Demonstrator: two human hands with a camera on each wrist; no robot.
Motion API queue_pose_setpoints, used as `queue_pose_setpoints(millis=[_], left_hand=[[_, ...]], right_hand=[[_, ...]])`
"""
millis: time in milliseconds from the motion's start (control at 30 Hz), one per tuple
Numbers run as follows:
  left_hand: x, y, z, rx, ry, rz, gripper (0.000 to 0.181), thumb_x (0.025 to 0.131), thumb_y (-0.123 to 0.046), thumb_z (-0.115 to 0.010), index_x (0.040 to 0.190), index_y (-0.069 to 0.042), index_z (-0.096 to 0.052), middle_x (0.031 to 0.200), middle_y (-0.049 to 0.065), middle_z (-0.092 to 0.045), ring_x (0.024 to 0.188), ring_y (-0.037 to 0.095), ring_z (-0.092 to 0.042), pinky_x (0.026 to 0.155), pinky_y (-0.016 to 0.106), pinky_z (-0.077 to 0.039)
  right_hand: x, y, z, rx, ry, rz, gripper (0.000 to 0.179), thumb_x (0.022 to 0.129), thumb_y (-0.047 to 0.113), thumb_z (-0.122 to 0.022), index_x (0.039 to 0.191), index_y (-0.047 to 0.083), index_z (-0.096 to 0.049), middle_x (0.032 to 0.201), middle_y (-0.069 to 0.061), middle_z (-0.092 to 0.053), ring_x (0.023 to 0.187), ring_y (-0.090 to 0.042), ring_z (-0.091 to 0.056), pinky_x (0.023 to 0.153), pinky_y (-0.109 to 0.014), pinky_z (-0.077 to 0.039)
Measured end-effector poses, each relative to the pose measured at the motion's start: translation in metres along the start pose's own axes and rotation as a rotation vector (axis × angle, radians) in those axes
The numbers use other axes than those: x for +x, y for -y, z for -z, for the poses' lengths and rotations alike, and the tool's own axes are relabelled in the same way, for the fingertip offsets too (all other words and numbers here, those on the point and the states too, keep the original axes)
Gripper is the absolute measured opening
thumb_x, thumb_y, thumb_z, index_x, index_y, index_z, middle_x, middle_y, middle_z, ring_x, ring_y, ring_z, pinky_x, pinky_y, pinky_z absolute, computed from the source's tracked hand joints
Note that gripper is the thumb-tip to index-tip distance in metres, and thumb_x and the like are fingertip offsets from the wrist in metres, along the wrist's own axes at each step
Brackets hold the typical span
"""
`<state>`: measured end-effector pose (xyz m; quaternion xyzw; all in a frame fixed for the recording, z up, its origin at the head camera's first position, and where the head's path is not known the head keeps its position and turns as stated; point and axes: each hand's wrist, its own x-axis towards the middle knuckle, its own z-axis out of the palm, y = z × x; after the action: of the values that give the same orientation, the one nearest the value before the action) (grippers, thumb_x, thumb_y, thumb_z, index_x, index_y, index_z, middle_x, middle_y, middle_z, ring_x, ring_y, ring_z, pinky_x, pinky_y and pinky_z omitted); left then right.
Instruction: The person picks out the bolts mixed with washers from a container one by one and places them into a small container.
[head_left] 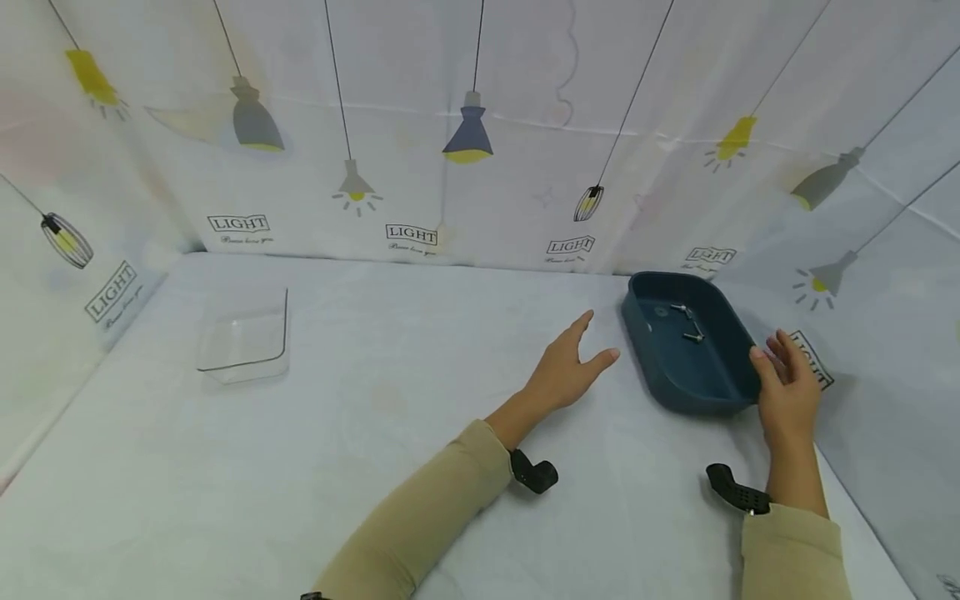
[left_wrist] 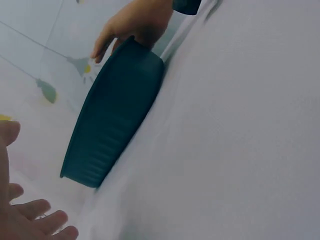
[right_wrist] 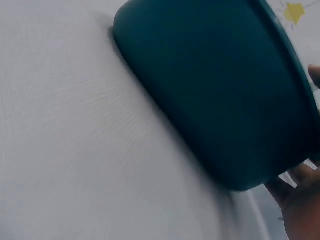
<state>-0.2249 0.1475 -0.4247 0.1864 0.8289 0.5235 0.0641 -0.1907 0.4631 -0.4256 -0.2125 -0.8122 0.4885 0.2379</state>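
Note:
A dark blue plastic tub (head_left: 660, 367) sits toward the right of the white table, with several small metal screws (head_left: 693, 337) in it. My right hand (head_left: 791, 396) is at the tub's near right side, its thumb on the rim and its fingers along the outer wall. Part of those fingers is hidden behind the tub in the right wrist view. Left of the tub, my left hand (head_left: 562, 371) hovers apart from it, fingers and thumb spread with nothing between them. In the left wrist view, its fingers (left_wrist: 50, 220) are extended beside the tub's far end.
A clear plastic box (head_left: 243, 346) stands at the left of the table. A white curtain (head_left: 517, 200) with printed lamps rises along the back and both sides, close beside the tub and the right hand.

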Motion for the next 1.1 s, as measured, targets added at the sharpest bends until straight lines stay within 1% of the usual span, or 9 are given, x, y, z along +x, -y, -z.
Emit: queue_pose_setpoints(millis=[67, 167, 267, 433, 500, 667, 867, 1000, 1100], left_hand=[[0.002, 0.000, -0.007, -0.014, 0.000, 0.001, 0.076, 0.100, -0.054, -0.054, 0.162, -0.027, -0.022, 0.167, -0.004, -0.031, 0.153, 0.018, -0.033, 0.123, 0.040, -0.032], [0.003, 0.001, -0.016, -0.021, 0.002, 0.007, 0.077, 0.099, -0.055, -0.056, 0.162, -0.027, -0.022, 0.167, -0.005, -0.030, 0.154, 0.017, -0.032, 0.124, 0.040, -0.031], [0.003, 0.000, -0.020, -0.023, 0.006, 0.008, 0.079, 0.098, -0.055, -0.057, 0.162, -0.027, -0.021, 0.167, -0.005, -0.030, 0.154, 0.017, -0.032, 0.124, 0.039, -0.031], [0.005, 0.000, -0.027, -0.036, 0.012, -0.007, 0.081, 0.098, -0.055, -0.058, 0.163, -0.030, -0.017, 0.168, -0.008, -0.027, 0.154, 0.016, -0.030, 0.124, 0.040, -0.031], [0.007, 0.000, -0.031, -0.035, 0.014, -0.011, 0.082, 0.097, -0.055, -0.058, 0.163, -0.032, -0.015, 0.168, -0.010, -0.025, 0.154, 0.015, -0.029, 0.124, 0.040, -0.031], [0.014, -0.001, -0.042, -0.025, 0.023, -0.029, 0.084, 0.098, -0.053, -0.059, 0.164, -0.029, -0.013, 0.168, -0.010, -0.023, 0.155, 0.015, -0.029, 0.124, 0.038, -0.032], [0.023, -0.007, -0.053, -0.019, 0.044, -0.089, 0.079, 0.100, -0.052, -0.055, 0.163, -0.031, -0.012, 0.168, -0.009, -0.024, 0.154, 0.012, -0.028, 0.124, 0.034, -0.031], [0.025, -0.012, -0.058, 0.024, 0.075, -0.117, 0.077, 0.102, -0.051, -0.053, 0.163, -0.031, -0.012, 0.169, -0.004, -0.024, 0.155, 0.011, -0.026, 0.124, 0.032, -0.029], [0.026, -0.014, -0.061, 0.047, 0.077, -0.121, 0.075, 0.102, -0.045, -0.054, 0.163, -0.028, -0.013, 0.169, 0.001, -0.025, 0.155, 0.012, -0.026, 0.124, 0.033, -0.030]], right_hand=[[0.001, -0.006, 0.002, 0.162, 0.020, -0.062, 0.056, 0.103, 0.032, -0.059, 0.155, 0.029, -0.039, 0.160, 0.003, -0.043, 0.148, -0.008, -0.039, 0.119, -0.015, -0.029], [0.000, -0.013, 0.004, 0.356, 0.033, -0.141, 0.056, 0.102, 0.028, -0.061, 0.154, 0.027, -0.042, 0.158, 0.004, -0.046, 0.148, -0.006, -0.037, 0.117, -0.011, -0.027], [-0.001, -0.017, 0.005, 0.449, 0.046, -0.207, 0.055, 0.102, 0.027, -0.061, 0.153, 0.030, -0.043, 0.159, 0.005, -0.044, 0.148, -0.006, -0.036, 0.112, -0.010, -0.032], [0.000, -0.019, 0.001, 0.453, 0.058, -0.257, 0.051, 0.102, 0.019, -0.060, 0.150, 0.033, -0.049, 0.166, 0.010, -0.028, 0.147, -0.009, -0.033, 0.103, -0.010, -0.041], [0.000, -0.020, 0.000, 0.451, 0.055, -0.244, 0.048, 0.104, 0.015, -0.056, 0.149, 0.030, -0.050, 0.167, 0.013, -0.025, 0.150, -0.005, -0.026, 0.108, -0.010, -0.037], [0.003, -0.019, -0.002, 0.516, 0.046, -0.232, 0.045, 0.105, 0.005, -0.049, 0.146, 0.023, -0.054, 0.165, 0.011, -0.032, 0.153, 0.002, -0.018, 0.121, -0.015, -0.025], [0.005, -0.016, -0.005, 0.555, 0.047, -0.219, 0.041, 0.103, 0.010, -0.056, 0.142, 0.019, -0.058, 0.162, 0.007, -0.039, 0.151, -0.002, -0.027, 0.119, -0.012, -0.025], [0.005, -0.017, -0.007, 0.593, 0.036, -0.204, 0.040, 0.101, 0.004, -0.056, 0.138, 0.016, -0.062, 0.161, 0.007, -0.042, 0.152, -0.004, -0.027, 0.119, -0.012, -0.025], [0.004, -0.019, -0.008, 0.626, 0.034, -0.198, 0.040, 0.100, -0.001, -0.056, 0.137, 0.012, -0.062, 0.160, 0.006, -0.042, 0.152, -0.005, -0.028, 0.120, -0.014, -0.026]])
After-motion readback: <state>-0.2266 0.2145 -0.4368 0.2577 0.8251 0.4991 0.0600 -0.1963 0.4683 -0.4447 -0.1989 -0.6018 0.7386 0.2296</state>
